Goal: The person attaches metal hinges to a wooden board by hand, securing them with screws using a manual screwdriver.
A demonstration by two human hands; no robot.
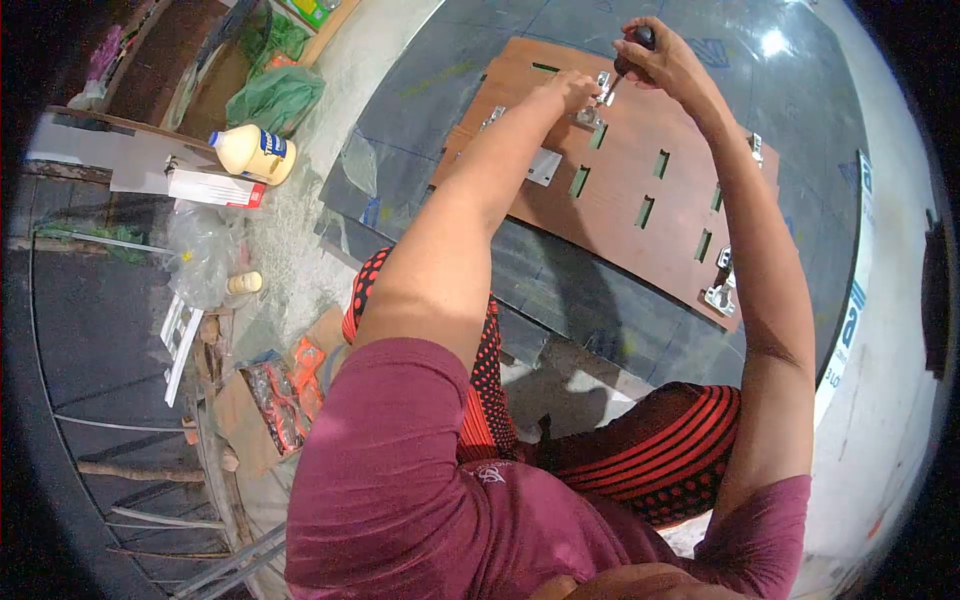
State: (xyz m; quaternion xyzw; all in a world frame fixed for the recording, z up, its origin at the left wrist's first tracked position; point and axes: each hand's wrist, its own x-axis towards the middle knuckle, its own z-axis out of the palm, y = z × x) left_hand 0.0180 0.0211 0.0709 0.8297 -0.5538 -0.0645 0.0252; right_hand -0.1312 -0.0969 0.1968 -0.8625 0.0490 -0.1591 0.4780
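My right hand (665, 62) is closed around the black handle of a screwdriver (644, 38). The shaft slants down toward a metal hinge (588, 117) near the far edge of a brown wooden panel (630, 230). My left hand (572, 90) has its fingers bent and pressed together at that hinge, beside the screwdriver's tip; the exact contact is partly hidden. Several rectangular slots pierce the panel. Another hinge (720, 297) sits at its near right corner, and one more (755, 150) shows at the right edge, partly behind my right forearm.
Beneath the panel lies a dark sheet-covered work surface (420, 130). On the floor at left are a yellowish jug (255, 153), a green plastic bag (275, 100), a small white-and-red box (215, 188), a small jar (244, 283) and a box of orange packets (275, 405).
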